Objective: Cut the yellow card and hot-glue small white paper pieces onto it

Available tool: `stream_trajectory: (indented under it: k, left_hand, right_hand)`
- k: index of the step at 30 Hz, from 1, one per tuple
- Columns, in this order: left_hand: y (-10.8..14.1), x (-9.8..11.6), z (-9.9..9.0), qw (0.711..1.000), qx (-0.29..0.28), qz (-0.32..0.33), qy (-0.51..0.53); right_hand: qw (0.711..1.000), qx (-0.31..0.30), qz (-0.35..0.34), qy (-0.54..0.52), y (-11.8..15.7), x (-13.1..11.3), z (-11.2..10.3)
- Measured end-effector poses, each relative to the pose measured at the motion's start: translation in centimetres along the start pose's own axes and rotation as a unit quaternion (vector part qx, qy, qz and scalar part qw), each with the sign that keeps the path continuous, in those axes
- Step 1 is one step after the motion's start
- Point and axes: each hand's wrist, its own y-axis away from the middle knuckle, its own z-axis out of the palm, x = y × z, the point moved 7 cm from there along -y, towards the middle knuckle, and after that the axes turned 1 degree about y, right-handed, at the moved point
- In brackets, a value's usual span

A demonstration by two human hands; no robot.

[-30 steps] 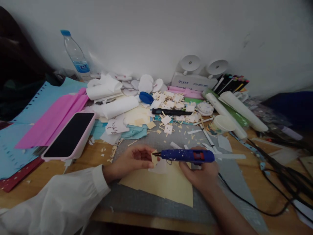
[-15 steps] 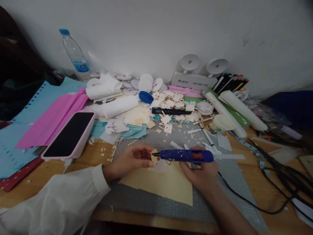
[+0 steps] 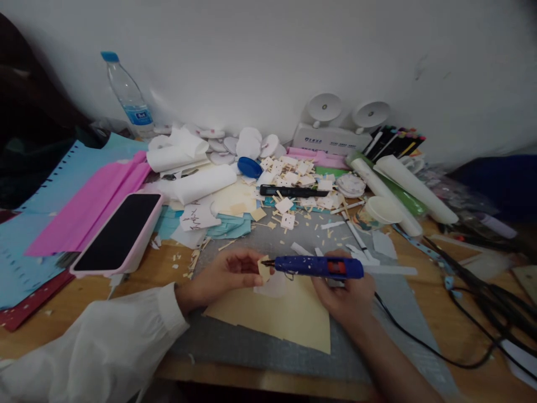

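The left hand (image 3: 235, 275) is nearly closed, thumb and fingertips pinching a small cream piece (image 3: 264, 270) by its 9 o'clock side. The right hand (image 3: 350, 296) is closed around the handle of a blue glue gun (image 3: 314, 266); most of its fingers are hidden beneath the body, so how far the trigger is pressed cannot be told.

Taking the piece as the clock's centre, the gun lies toward 3 o'clock, its dark nozzle (image 3: 269, 262) pointing to 9 and overlapping the piece; whether they touch is unclear. A clear stick (image 3: 392, 270) extends beyond its rear end, and a cable (image 3: 413, 338) runs toward 4. The yellow sheet (image 3: 289, 319) lies at 5 on the grey mat (image 3: 348, 358), the black pen (image 3: 293, 191) at 1, beside a heap of small cream squares (image 3: 287, 221). The blue lid (image 3: 249, 167) is near 12, the phone (image 3: 119, 232) between 9 and 10.

Compared with the earlier frame, the gun's rear end has shifted slightly toward 9. Both grips are unchanged, and the piece remains between the left fingertips, just above the sheet's upper edge in the view.
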Motion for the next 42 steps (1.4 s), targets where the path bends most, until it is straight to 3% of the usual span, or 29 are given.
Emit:
stream_trajectory:
  k: [12,19,28,42]
  left_hand:
    - [0.1,0.3,0.1,1.000,-0.005,-0.001,-0.021]
    - [0.1,0.5,0.0,0.999,0.009,0.002,-0.041]
    - [0.1,0.6,-0.2,0.999,0.024,0.003,-0.038]
    - [-0.1,0.0,-0.8,0.998,0.054,-0.018,0.020]
  right_hand:
    - [0.998,-0.032,0.038,-0.030,0.1,1.0,0.2]
    - [1.000,-0.012,0.023,-0.010,0.4,1.3,0.2]
    - [0.999,-0.033,0.030,-0.002,0.3,1.2,0.1]
    - [0.999,0.018,-0.046,-0.024,-0.2,0.5,-0.6]
